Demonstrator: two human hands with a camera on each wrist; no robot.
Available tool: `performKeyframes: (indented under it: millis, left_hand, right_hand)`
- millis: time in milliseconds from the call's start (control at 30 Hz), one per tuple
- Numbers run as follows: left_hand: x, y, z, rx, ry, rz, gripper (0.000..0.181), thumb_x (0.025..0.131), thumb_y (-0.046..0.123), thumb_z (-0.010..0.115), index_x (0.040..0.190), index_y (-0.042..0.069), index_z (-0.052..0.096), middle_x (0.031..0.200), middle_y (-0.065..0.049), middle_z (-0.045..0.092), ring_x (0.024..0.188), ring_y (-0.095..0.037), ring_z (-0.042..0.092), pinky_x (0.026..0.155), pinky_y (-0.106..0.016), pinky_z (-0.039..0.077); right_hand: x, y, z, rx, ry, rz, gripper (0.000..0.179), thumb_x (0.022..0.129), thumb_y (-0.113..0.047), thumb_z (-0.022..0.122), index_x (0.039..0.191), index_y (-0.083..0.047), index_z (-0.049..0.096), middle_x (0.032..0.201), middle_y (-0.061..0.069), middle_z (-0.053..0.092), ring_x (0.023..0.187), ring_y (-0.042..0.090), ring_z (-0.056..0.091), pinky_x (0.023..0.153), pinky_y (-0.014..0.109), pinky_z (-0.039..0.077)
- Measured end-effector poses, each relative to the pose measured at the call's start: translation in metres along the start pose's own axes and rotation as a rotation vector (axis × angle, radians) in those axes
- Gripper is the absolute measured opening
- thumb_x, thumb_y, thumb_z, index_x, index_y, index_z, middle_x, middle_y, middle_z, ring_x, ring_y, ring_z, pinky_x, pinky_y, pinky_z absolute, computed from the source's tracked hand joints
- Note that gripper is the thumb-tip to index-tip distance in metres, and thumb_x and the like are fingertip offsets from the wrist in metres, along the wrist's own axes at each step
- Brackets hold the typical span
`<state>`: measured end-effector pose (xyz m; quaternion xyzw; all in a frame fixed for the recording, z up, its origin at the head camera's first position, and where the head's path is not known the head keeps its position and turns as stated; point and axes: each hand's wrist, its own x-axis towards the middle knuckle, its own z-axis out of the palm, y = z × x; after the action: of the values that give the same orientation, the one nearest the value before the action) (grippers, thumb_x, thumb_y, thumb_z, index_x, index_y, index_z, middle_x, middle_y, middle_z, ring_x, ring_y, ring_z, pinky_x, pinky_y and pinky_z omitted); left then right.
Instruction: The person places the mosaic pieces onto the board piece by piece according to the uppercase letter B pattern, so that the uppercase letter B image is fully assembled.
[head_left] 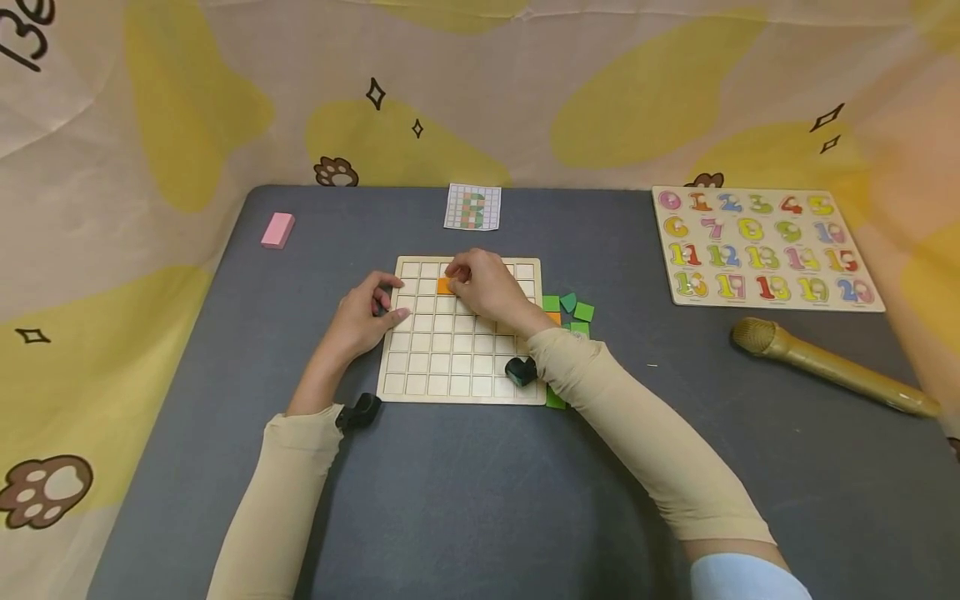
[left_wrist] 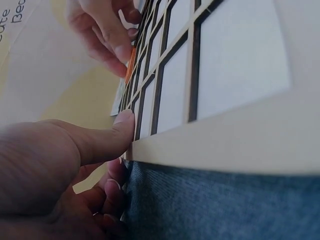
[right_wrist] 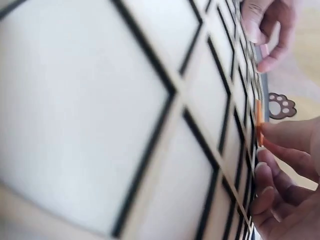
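A pale wooden grid board (head_left: pixel 461 397) lies on the dark table. At its left edge is my left hand (head_left: pixel 360 321), thumb on the rim and fingers curled beside it, holding the board; the left wrist view shows the thumb (left_wrist: pixel 122 131) on the frame. With thumb and fingertips my right hand (head_left: pixel 487 287) pinches an orange square tile (head_left: pixel 444 286) at the upper part of the grid. The orange tile (right_wrist: pixel 259 122) stands partly against the grid in the right wrist view. Green tiles (head_left: pixel 583 312) and another orange tile (head_left: pixel 553 317) lie beside the board's right edge, some hidden by my right arm.
A small card with a coloured grid pattern (head_left: pixel 472 207) lies behind the board. At the back left is a pink block (head_left: pixel 278 231). On the right are a number puzzle board (head_left: pixel 765 240) and a gold microphone (head_left: pixel 832 362).
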<state>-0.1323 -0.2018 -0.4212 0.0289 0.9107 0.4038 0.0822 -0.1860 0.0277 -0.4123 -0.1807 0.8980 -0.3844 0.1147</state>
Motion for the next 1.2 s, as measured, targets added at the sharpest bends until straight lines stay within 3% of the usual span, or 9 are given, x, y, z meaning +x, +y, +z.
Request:
performKeyframes:
  millis: [233, 400, 533, 800, 1000, 1200]
  left_hand:
    - [-0.002, 0.0, 0.0, -0.016, 0.005, 0.007, 0.039, 0.101, 0.009, 0.072, 0.137, 0.004, 0.056, 0.1, -0.012, 0.05, 0.088, -0.026, 0.042, 0.083, -0.039, 0.034]
    - [-0.003, -0.001, 0.002, -0.018, 0.014, 0.008, 0.038, 0.102, 0.009, 0.071, 0.136, 0.004, 0.056, 0.099, -0.009, 0.048, 0.088, -0.025, 0.041, 0.082, -0.039, 0.032]
    - [-0.002, -0.001, 0.002, -0.016, -0.001, 0.019, 0.039, 0.102, 0.01, 0.071, 0.137, 0.004, 0.056, 0.101, -0.012, 0.048, 0.09, -0.026, 0.041, 0.084, -0.04, 0.033]
    - [-0.002, -0.001, 0.0, -0.023, -0.015, 0.007, 0.039, 0.103, 0.011, 0.071, 0.138, 0.004, 0.055, 0.101, -0.012, 0.048, 0.092, -0.027, 0.041, 0.085, -0.04, 0.033]
    - [-0.003, -0.003, 0.0, -0.03, -0.026, 0.003, 0.04, 0.103, 0.01, 0.07, 0.139, 0.004, 0.054, 0.101, -0.012, 0.047, 0.092, -0.028, 0.04, 0.085, -0.042, 0.033]
    - [-0.002, -0.002, 0.0, -0.027, -0.029, 0.002, 0.04, 0.103, 0.01, 0.07, 0.139, 0.004, 0.054, 0.102, -0.012, 0.047, 0.092, -0.027, 0.041, 0.085, -0.041, 0.033]
  right_hand:
    - [-0.008, 0.012, -0.025, -0.046, -0.091, -0.017, 0.021, 0.1, -0.015, 0.073, 0.119, -0.005, 0.075, 0.115, 0.013, 0.061, 0.108, 0.028, 0.056, 0.097, 0.042, 0.048]
    - [-0.02, 0.034, -0.05, -0.05, -0.127, -0.037, 0.026, 0.102, -0.017, 0.071, 0.125, -0.004, 0.071, 0.12, 0.016, 0.057, 0.112, 0.031, 0.049, 0.101, 0.047, 0.042]
    - [-0.032, 0.053, -0.068, -0.023, -0.135, -0.028, 0.029, 0.103, -0.015, 0.069, 0.13, -0.003, 0.069, 0.122, 0.017, 0.056, 0.109, 0.031, 0.047, 0.097, 0.047, 0.039]
    - [-0.05, 0.076, -0.095, -0.025, -0.139, 0.024, 0.028, 0.104, -0.009, 0.067, 0.131, -0.001, 0.067, 0.123, 0.019, 0.058, 0.109, 0.033, 0.056, 0.097, 0.047, 0.047]
    - [-0.063, 0.089, -0.104, -0.076, -0.168, 0.05, 0.026, 0.098, -0.01, 0.077, 0.121, -0.001, 0.071, 0.118, 0.019, 0.061, 0.109, 0.034, 0.056, 0.098, 0.047, 0.047]
    - [-0.07, 0.094, -0.096, -0.08, -0.143, 0.033, 0.022, 0.095, -0.013, 0.082, 0.111, -0.002, 0.074, 0.112, 0.016, 0.062, 0.099, 0.03, 0.056, 0.088, 0.04, 0.046]
